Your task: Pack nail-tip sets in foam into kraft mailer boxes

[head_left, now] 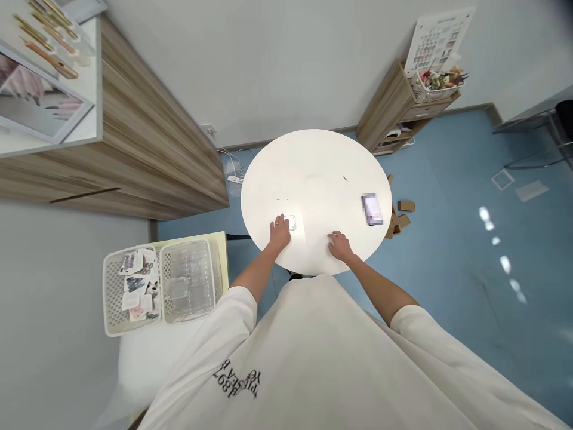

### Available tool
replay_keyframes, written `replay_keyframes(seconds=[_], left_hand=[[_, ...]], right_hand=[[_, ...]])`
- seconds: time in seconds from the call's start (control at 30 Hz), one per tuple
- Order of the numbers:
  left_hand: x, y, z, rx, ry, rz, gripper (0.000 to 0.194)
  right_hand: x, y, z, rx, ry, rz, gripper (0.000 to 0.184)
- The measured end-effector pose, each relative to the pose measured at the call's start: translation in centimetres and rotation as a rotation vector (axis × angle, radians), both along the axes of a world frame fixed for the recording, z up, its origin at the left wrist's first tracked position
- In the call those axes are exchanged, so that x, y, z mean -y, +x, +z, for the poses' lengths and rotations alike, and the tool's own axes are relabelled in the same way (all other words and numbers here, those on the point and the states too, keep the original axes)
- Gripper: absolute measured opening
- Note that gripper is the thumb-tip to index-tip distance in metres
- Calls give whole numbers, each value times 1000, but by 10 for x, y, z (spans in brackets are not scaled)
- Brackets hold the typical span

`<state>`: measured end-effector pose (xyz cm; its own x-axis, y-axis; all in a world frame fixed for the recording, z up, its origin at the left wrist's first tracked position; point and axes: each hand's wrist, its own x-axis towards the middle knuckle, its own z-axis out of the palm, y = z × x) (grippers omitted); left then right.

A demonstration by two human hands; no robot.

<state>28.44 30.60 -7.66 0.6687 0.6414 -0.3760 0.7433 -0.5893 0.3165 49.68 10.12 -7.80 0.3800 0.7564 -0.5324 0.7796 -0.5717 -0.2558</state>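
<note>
On the left part of a white oval table, my left hand lies with its fingers stretched forward over the tabletop. Right beside those fingers is a small clear rectangular piece; whether they touch it I cannot tell. My right hand rests near the table's front edge, index finger pointing left and the others partly curled, with nothing visible in it. Toward the right rim lies a phone-like device, its face blurred. A tiny dark sliver sits farther back, and small dark marks show ahead of my left hand.
White baskets at lower left hold printed packets and clear plastic cases. A wooden cabinet stands left, a smaller one back right with a flower basket. Cardboard pieces lie on the floor.
</note>
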Motion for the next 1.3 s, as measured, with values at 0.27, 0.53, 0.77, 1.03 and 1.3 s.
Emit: replay_keyframes(seconds=[0.27,0.53,0.77,1.03,1.3], left_hand=[[-17,2,-8,26,14,-89,58],[-7,16,9,68,18,-76,48],[32,76,24,147,-81,-123,48],[46,135,6,147,-125,-137,50],[56,143,-8,76,-85,-102,46]], right_hand=[[12,-3,7,35,-14,-43,48],[17,5,6,31,11,-33,49],[17,25,1,37,65,61,49],[20,55,-7,-6,44,220,50],[19,73,-11,-14,86,376,41]])
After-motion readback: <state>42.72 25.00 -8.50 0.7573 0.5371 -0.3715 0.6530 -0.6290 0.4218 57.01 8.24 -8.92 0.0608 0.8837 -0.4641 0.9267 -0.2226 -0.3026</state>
